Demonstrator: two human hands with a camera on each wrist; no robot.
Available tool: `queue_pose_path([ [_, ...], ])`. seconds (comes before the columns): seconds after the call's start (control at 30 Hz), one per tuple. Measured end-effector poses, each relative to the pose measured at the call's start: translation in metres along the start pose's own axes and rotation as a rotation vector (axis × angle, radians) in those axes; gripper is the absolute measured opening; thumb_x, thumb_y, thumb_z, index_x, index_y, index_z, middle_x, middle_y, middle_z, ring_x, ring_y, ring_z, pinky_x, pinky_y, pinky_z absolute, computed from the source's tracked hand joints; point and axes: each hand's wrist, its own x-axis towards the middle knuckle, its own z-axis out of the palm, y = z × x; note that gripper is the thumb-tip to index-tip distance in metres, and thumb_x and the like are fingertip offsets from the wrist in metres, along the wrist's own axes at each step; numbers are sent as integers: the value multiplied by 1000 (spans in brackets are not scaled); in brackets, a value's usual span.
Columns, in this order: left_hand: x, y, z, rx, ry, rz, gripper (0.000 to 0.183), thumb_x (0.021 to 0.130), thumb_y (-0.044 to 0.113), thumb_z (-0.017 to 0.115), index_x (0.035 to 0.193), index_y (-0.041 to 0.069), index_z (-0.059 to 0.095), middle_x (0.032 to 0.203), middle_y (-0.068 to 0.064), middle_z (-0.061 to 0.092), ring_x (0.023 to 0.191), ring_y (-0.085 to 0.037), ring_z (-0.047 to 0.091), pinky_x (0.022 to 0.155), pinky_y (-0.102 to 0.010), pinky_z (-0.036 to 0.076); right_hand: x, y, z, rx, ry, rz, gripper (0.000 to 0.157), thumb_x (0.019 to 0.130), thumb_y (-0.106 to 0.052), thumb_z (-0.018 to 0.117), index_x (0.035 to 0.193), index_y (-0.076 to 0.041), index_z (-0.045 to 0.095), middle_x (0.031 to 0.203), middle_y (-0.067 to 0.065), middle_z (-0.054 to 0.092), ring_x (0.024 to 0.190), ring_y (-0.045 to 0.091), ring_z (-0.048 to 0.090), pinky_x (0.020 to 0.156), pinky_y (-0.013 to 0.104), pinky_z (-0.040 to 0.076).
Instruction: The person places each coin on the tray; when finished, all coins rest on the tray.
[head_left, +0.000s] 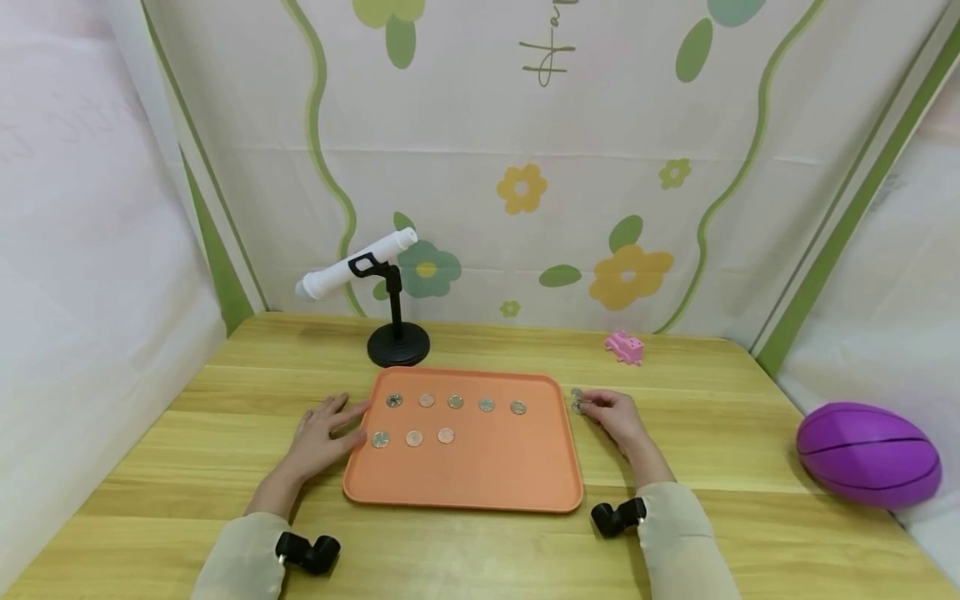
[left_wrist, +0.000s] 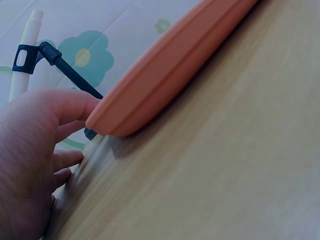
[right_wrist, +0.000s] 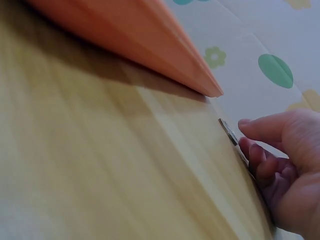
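Observation:
My left hand [head_left: 321, 440] is at the left side of an orange tray [head_left: 487, 483], its thumb and index finger spread and touching the rim. On the tray lie several coins [head_left: 455, 402] in an upper row and three coins [head_left: 414, 438] in a lower row at the left. Just right of the tray, my right hand [head_left: 615, 417] has its fingertips beside two coins [head_left: 577, 407] on the table. In the right wrist view, the thumb is apart from the coins [right_wrist: 228, 131], and the other fingers are loosely bent close to them.
A white microphone [head_left: 360, 265] on a black stand [head_left: 398, 343] stands behind the tray's left corner. At the back right lies a small pink toy [head_left: 626, 347]. A purple ball [head_left: 868, 455] sits on the right edge of the wooden table [head_left: 480, 550]. Patterned cloth surrounds the table.

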Motion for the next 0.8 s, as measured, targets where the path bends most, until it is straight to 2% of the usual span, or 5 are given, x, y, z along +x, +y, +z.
queue_pose_path([
  [0.13, 0, 0, 0, -1, -5, -1, 49, 82, 31, 57, 124, 8, 49, 131, -28, 28, 122, -44, 14, 93, -58, 3, -1, 0, 2, -49, 0, -40, 25, 78, -2, 61, 100, 9, 60, 102, 21, 57, 97, 26, 50, 73, 23, 42],
  [0.33, 1, -1, 0, -5, -7, -6, 48, 82, 31, 57, 124, 9, 49, 131, -28, 28, 122, -44, 14, 93, -58, 3, 0, -3, 3, -161, 0, -48, 25, 76, -7, 64, 99, 5, 63, 100, 17, 59, 95, 26, 51, 78, 33, 40],
  [0.47, 0, -1, 0, -5, -7, -5, 48, 82, 30, 57, 124, 9, 49, 131, -28, 28, 122, -44, 14, 93, -58, 3, 2, -5, 4, -222, -1, -56, 24, 75, -7, 66, 96, 4, 64, 85, 12, 60, 78, 19, 52, 68, 29, 41],
  [0.57, 0, -1, 0, -4, -8, -6, 49, 82, 30, 57, 124, 9, 49, 131, -28, 28, 122, -44, 14, 93, -58, 3, 3, -5, 3, -262, -8, -73, 23, 74, -7, 67, 94, 5, 64, 75, 6, 57, 68, 14, 48, 60, 26, 40],
  [0.8, -1, 0, 0, -10, 4, 7, 48, 82, 29, 58, 123, 7, 50, 130, -29, 29, 121, -45, 14, 92, -59, 3, 2, -7, 3, -341, -21, -89, 15, 74, -6, 65, 85, 3, 60, 68, 3, 49, 64, 14, 44, 59, 25, 37],
])
